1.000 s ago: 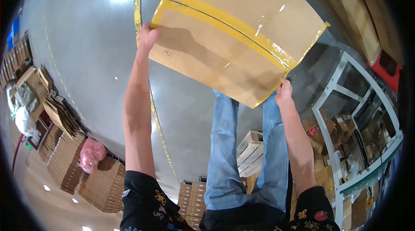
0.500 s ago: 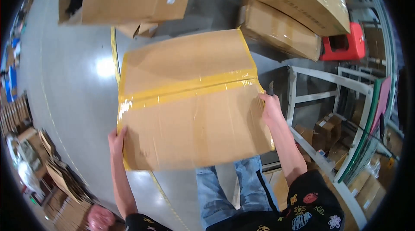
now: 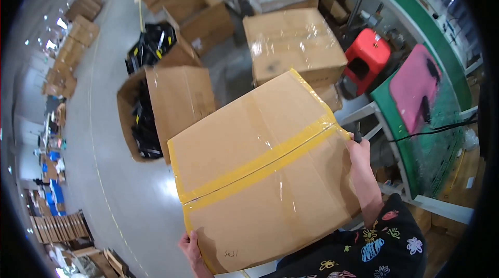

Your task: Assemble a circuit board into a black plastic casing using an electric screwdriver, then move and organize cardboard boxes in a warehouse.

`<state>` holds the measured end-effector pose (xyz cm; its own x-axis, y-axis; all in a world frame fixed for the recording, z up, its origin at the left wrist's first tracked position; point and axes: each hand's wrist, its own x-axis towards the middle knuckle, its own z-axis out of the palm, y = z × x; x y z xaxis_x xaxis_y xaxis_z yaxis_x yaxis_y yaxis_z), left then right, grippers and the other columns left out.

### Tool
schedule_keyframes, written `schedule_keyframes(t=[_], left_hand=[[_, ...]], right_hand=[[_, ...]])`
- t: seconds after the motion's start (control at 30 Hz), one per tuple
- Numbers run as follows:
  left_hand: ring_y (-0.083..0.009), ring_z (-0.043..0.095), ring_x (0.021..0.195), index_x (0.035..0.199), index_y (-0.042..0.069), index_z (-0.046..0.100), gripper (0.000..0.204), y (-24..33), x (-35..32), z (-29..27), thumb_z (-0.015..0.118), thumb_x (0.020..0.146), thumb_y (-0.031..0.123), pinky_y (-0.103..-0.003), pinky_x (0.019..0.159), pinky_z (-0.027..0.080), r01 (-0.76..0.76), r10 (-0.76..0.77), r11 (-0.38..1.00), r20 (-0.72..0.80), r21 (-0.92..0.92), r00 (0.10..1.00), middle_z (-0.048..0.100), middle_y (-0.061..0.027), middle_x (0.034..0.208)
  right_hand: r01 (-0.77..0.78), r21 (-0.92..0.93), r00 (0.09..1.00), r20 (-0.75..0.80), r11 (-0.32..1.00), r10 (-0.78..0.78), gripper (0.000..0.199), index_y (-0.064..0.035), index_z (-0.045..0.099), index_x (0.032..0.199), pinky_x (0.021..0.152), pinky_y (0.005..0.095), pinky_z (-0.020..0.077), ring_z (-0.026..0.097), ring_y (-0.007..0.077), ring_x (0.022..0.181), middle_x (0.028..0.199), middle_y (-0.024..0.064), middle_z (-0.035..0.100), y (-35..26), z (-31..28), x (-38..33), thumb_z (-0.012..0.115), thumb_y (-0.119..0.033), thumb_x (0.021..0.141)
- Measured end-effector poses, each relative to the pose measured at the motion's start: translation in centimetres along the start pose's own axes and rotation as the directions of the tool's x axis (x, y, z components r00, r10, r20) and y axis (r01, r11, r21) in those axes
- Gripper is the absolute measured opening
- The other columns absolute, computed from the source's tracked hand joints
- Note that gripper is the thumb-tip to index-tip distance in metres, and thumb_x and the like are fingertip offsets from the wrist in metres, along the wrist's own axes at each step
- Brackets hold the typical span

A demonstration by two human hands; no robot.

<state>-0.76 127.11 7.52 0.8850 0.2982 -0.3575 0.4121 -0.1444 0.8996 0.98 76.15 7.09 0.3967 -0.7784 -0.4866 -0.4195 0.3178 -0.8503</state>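
I hold up a broad piece of cardboard carton [image 3: 260, 174], which looks flattened. Yellowish tape runs along its edges and on both sides of a dark slit across its middle. My left hand [image 3: 191, 249] grips its lower left edge, thumb on the face and fingers behind. At the opposite edge, my right hand [image 3: 362, 166] is closed on the cardboard, its fingers partly hidden. A dark-handled utility knife [image 3: 357, 137] also sticks out of that hand; its blade cannot be made out now. The carton tilts, its right side higher in the picture.
An open carton [image 3: 182, 96] with black plastic bags [image 3: 145, 127] stands ahead on the left. Beyond my carton is a closed carton [image 3: 296, 44], beside a red plastic stool [image 3: 366, 57]. At right, a green-topped table [image 3: 400, 137] bears a pink board [image 3: 416, 88].
My view has swung up and to the right, showing more floor and the green table. The carton has tilted, its left side lower; both hands still hold it.
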Motion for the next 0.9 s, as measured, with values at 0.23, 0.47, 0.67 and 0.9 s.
schedule_keyframes(t=[0.23, 0.47, 0.67, 0.9], left_hand=[[-0.0059, 0.045, 0.063, 0.081, -0.002, 0.061, 0.02, 14.5, 2.4, 9.7, 0.058, 0.089, 0.015, -0.022, 0.054, 0.037, -0.336, 0.335, 0.942, 0.05, 0.0, 0.941, 0.055, 0.003, 0.07], [-0.004, 0.041, 0.06, 0.075, 0.003, 0.057, 0.021, 19.2, 18.2, 27.0, 0.059, 0.09, 0.019, -0.022, 0.052, 0.034, -0.358, 0.401, 0.909, 0.219, -0.212, 0.89, 0.047, 0.0056, 0.064], [-0.0078, 0.058, 0.069, 0.1, 0.006, 0.066, 0.023, 16.4, 31.7, 40.1, 0.055, 0.088, 0.022, -0.022, 0.059, 0.044, -0.365, 0.044, 0.928, 0.948, 0.078, 0.316, 0.066, -0.0012, 0.087], [-0.0095, 0.059, 0.077, 0.11, 0.008, 0.062, 0.03, 10.8, 38.5, 32.3, 0.05, 0.093, 0.029, -0.022, 0.064, 0.045, 0.019, -0.355, 0.912, 0.767, 0.41, 0.535, 0.065, -0.0018, 0.091]], right_hand=[[0.32, 0.141, 0.947, -0.069, 0.937, -0.313, 0.017, -0.0036, 0.062, 0.087, 0.053, 0.025, 0.0275, 0.04, 0.0063, 0.057, 0.062, -0.0058, 0.044, -17.7, -3.6, 2.0, 0.052, -0.003, 0.073], [0.466, -0.319, 0.824, -0.183, 0.825, -0.537, 0.021, -0.0032, 0.06, 0.097, 0.07, 0.0315, 0.0441, 0.059, 0.0185, 0.073, 0.076, 0.0078, 0.062, -30.5, 2.0, 13.6, 0.053, -0.011, 0.079], [0.229, -0.911, 0.787, -0.034, 0.342, -0.616, 0.06, -0.0059, 0.044, 0.131, 0.107, 0.0484, 0.024, 0.03, 0.0367, 0.13, 0.139, 0.0212, 0.034, -20.3, 14.8, 34.2, 0.058, -0.034, 0.08], [0.187, -0.906, 0.879, -0.018, 0.379, -0.476, 0.066, -0.0207, 0.037, 0.137, 0.111, 0.0491, 0.0132, 0.016, 0.0342, 0.137, 0.147, 0.0088, 0.026, -12.9, 22.6, 35.5, 0.054, -0.026, 0.074]])
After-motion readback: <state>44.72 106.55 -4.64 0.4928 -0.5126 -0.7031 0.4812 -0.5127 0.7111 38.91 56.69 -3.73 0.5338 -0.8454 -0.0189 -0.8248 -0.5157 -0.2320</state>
